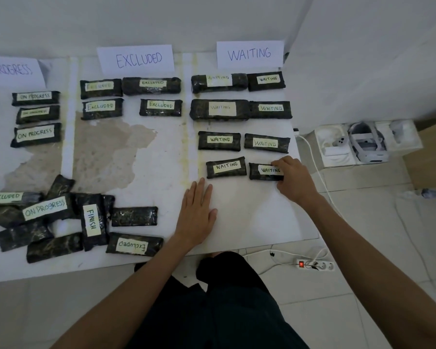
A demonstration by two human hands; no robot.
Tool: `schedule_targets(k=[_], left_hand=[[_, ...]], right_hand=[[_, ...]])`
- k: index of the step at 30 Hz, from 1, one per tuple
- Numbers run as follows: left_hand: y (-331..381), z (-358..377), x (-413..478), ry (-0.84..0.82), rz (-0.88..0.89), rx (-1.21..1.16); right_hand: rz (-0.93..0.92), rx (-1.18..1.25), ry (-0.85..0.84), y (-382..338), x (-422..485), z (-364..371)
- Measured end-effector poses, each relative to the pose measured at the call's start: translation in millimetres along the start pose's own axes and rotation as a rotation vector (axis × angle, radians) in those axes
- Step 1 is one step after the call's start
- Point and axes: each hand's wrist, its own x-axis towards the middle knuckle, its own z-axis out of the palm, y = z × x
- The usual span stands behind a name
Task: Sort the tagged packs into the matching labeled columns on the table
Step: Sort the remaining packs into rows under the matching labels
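Our right hand (291,176) grips a WAITING pack (263,171) in its fingers; left hand (196,212) flat, fingers released; unsorted pile (48,215) crowds lower left.

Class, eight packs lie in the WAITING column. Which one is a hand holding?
The right-hand pack of the nearest row: the right hand grips its right end. The other seven lie untouched.

Three paper signs (135,59) are seen across the top of the frame. Laid in columns, eight WAITING packs (219,141), four EXCLUDED packs (160,107) and three ON PROGRESS packs (35,134) are counted. The overlapped pile (91,222) at lower left cannot be counted exactly.
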Motion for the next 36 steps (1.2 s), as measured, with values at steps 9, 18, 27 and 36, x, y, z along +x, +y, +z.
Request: schedule_targets(k=[9, 18, 27, 36], left_hand=[[2, -38, -2, -0.072, 0.03, 0.006], [-50, -72, -50, 0.014, -0.002, -0.013], [-113, -75, -67, -0.079, -0.102, 0.129], [-108, -102, -44, 0.007, -0.219, -0.503]], right_hand=[[0.002, 0.023, -0.006, -31, -15, -1], [-0.203, 0.194, -0.179, -145, -35, 30], [-0.252, 0.198, -0.336, -225, -33, 65], [-0.067, 0.615, -0.242, -246, -32, 48]])
